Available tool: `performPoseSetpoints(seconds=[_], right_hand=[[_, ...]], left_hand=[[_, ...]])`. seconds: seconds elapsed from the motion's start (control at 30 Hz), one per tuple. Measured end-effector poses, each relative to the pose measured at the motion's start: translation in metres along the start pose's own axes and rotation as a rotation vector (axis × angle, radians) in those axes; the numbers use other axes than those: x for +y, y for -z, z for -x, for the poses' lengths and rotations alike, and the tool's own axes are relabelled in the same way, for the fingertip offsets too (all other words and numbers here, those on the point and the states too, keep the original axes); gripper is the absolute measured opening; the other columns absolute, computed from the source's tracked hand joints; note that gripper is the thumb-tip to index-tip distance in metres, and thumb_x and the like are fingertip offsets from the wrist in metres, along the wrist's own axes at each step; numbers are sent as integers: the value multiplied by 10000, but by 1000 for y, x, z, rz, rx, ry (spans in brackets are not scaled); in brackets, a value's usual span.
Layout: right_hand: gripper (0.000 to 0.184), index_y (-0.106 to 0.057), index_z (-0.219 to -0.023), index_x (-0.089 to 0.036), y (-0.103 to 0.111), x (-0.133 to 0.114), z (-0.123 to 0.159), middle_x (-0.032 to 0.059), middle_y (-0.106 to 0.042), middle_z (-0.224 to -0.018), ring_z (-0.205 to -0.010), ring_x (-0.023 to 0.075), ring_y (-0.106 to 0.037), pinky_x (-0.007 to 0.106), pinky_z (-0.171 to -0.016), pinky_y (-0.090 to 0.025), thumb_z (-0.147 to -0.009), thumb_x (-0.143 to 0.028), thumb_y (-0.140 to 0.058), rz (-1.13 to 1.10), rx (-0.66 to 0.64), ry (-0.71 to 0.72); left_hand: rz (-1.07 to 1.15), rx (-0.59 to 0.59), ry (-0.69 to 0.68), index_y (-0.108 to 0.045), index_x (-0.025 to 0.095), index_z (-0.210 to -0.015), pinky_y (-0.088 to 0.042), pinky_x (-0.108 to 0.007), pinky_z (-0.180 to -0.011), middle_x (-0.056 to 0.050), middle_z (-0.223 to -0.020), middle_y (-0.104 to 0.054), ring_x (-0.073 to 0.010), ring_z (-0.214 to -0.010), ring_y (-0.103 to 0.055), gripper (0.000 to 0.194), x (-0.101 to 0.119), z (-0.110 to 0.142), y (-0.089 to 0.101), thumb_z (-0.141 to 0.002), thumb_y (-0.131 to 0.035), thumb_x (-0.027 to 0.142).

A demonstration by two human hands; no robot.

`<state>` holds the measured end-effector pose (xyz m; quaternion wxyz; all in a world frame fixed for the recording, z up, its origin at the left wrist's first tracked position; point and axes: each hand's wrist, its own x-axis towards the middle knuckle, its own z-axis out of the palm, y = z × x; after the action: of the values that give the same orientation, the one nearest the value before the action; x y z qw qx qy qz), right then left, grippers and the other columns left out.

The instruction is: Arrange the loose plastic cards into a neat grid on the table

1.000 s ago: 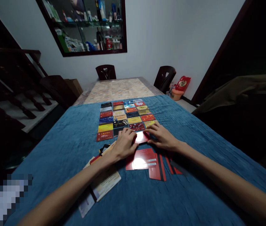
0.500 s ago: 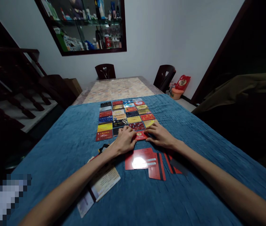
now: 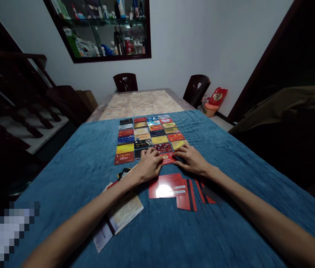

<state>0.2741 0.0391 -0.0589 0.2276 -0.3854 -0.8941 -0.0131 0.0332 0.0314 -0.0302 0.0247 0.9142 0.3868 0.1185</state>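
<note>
A red card (image 3: 168,158) with a round emblem lies at the near row of a grid of cards (image 3: 159,140), below a dark red card (image 3: 162,148). My left hand (image 3: 150,163) has its curled fingers at the card's left edge. At its right edge are the bent fingers of my right hand (image 3: 190,160). Closer to me lie several overlapping red cards (image 3: 185,201), one with bright glare on it. A pile of mixed cards (image 3: 126,214) is partly hidden under my left forearm.
Blue cloth (image 3: 85,156) covers the near part of the table, and a patterned tabletop (image 3: 140,103) shows beyond it. Dark chairs (image 3: 125,82) stand around. A stair railing (image 3: 12,56) is at left; a red bag (image 3: 218,97) sits on the floor at right.
The red card, tilted and glaring earlier, now lies flat with its emblem showing, slightly farther in against the grid. Both hands stay at its edges. The view has shifted slightly.
</note>
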Motion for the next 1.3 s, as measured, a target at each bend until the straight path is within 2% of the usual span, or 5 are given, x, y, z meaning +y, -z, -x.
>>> performPoseSetpoints(seconds=[0.27,0.47,0.87,1.13,1.3], right_hand=[[277,-730,-1061,-210,-1,-4,1,106,-712,-1020,-949,257,-543,452,-865,-467,-956,-400,-559,9,16,-13],[260,-730,-1058,-207,-1,-6,1,100,-717,-1021,-952,258,-541,455,-873,-475,-958,-372,-556,16,25,-4],[233,-717,-1066,-231,-3,-6,3,92,-713,-1038,-982,267,-554,469,-874,-471,-954,-360,-558,13,38,-16],[250,-708,-1063,-235,-3,-6,3,92,-708,-1031,-972,263,-540,444,-844,-455,-966,-385,-533,49,28,-15],[267,-704,-1051,-238,0,-9,3,95,-707,-1046,-979,270,-532,417,-789,-432,-969,-422,-529,78,34,-17]], left_hand=[[-24,-20,22,-712,185,-1030,-400,-494,-904,-125,-1062,-633,-298,-1124,-459,286,4,0,-1,-982,-447,280],[-2,-25,-15,-690,171,-1002,-390,-503,-936,-133,-1088,-628,-304,-1170,-449,240,8,2,-1,-953,-457,198],[114,-84,-36,-701,206,-955,-387,-538,-979,-96,-1111,-680,-316,-1284,-432,221,-4,10,7,-886,-509,119],[173,5,-26,-708,233,-1076,-377,-547,-1057,-78,-1140,-703,-287,-1271,-444,289,-20,23,21,-858,-554,124],[147,53,35,-718,223,-1056,-382,-543,-1059,-77,-1100,-709,-295,-1259,-446,272,-33,42,33,-842,-575,132]])
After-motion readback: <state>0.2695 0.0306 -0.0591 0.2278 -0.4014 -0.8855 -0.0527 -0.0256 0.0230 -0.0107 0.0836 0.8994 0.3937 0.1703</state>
